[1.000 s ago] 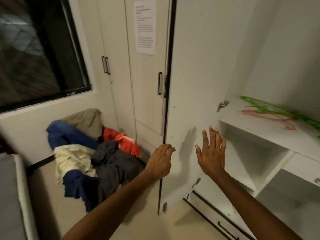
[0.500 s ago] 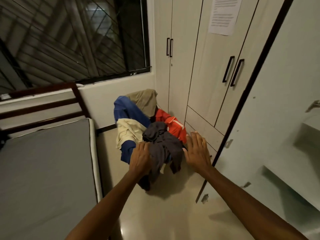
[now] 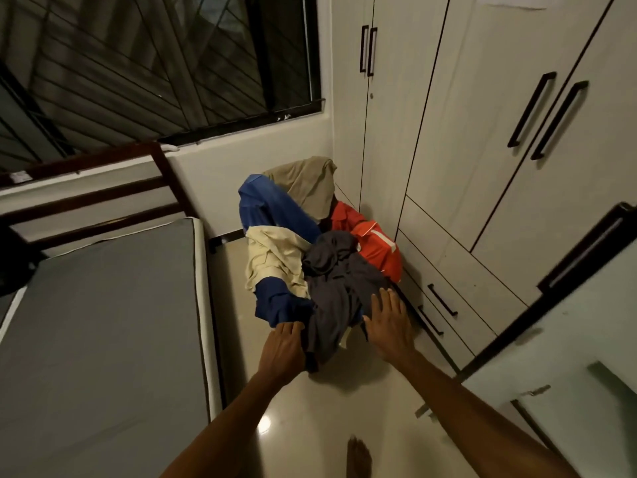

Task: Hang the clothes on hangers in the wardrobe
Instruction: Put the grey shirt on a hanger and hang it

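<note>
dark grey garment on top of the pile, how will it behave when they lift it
The dark grey garment is crumpled and drapes in folds, so it will probably hang limp. It overlaps the blue garment, so it may drag that along. The left hand is at its hem; the right hand lies flat.

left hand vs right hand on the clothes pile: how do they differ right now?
The left hand has its fingers curled into the lower edge of the dark grey garment, gripping it; the right hand lies flat with straight, spread fingers. The left hand sits lower on the pile, the right hand higher, nearer the orange garment. Both touch the dark grey garment.
</note>
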{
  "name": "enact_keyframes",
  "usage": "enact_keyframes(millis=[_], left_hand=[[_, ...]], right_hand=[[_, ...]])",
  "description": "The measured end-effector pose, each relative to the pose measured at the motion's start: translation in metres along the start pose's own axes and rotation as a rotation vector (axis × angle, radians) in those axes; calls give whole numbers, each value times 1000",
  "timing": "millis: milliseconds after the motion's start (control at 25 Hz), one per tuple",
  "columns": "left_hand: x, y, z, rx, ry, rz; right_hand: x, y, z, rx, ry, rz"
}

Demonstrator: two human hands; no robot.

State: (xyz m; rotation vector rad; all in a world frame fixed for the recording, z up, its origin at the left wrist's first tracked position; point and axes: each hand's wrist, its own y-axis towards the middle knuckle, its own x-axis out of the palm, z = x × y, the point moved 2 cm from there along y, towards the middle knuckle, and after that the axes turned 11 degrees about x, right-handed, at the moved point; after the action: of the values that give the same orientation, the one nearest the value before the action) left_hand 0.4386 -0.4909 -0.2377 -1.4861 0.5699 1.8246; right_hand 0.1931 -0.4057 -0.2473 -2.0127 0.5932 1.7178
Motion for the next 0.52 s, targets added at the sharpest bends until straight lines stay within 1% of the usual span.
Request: enact_keyframes(millis=[80,200,320,520], left_hand=[[2,27,-6,-12,-9,-35],[3,65,-17,-57,-18,-63],[8,94,-25,-65,-43,-128],[23,155,-55,-112,-179,-105]], right_hand=[[15,22,1,45,24,-59],[29,56,0,47,-11,-92],[36,83,-5,77,2,-130],[48,138,-26,57,90,-103]])
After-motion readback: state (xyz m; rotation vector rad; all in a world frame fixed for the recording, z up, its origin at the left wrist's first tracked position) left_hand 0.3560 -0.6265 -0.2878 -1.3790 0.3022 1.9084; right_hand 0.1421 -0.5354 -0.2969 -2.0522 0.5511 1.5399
